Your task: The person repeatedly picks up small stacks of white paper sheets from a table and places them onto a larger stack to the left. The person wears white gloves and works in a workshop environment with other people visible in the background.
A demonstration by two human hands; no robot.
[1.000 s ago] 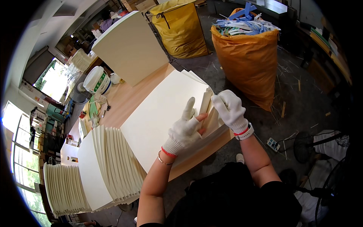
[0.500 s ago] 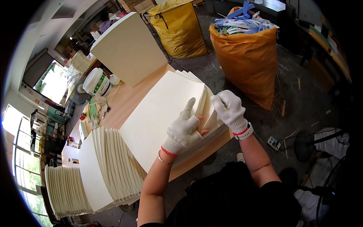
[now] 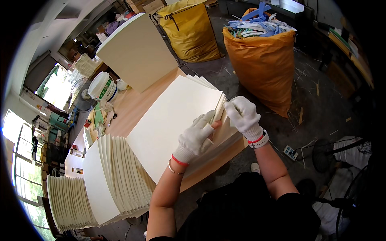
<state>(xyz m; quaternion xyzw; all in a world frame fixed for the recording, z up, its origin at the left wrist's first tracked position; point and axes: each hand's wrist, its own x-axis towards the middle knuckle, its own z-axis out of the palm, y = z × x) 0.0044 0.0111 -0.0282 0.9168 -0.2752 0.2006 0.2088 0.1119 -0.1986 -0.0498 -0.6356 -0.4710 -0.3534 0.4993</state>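
A stack of large cream-white paper sheets (image 3: 173, 112) lies in front of me on the table. Near its right end, my left hand (image 3: 196, 136), in a white knit glove with bare fingertips showing, lies over the top sheets and grips their bent-up edge. My right hand (image 3: 243, 116), gloved and with a white watch at the wrist, is closed in a fist against the same edge. Its fingertips pinch at the sheets there, though the fingers hide the exact hold. Between the two hands, several sheet edges (image 3: 220, 107) fan slightly apart.
Bundles of folded cream sheets (image 3: 124, 176) stand at the left. A tall pale board (image 3: 136, 52) rises at the table's far end, near a white bucket (image 3: 103, 87). Beyond the table stand an orange sack (image 3: 261, 68) of paper strips and a yellow sack (image 3: 189, 34).
My left index finger, stretched out before, has come down beside the other fingers onto the sheet edge. The lifted sheet edges have drawn closer together. My right hand stays nearly in place.
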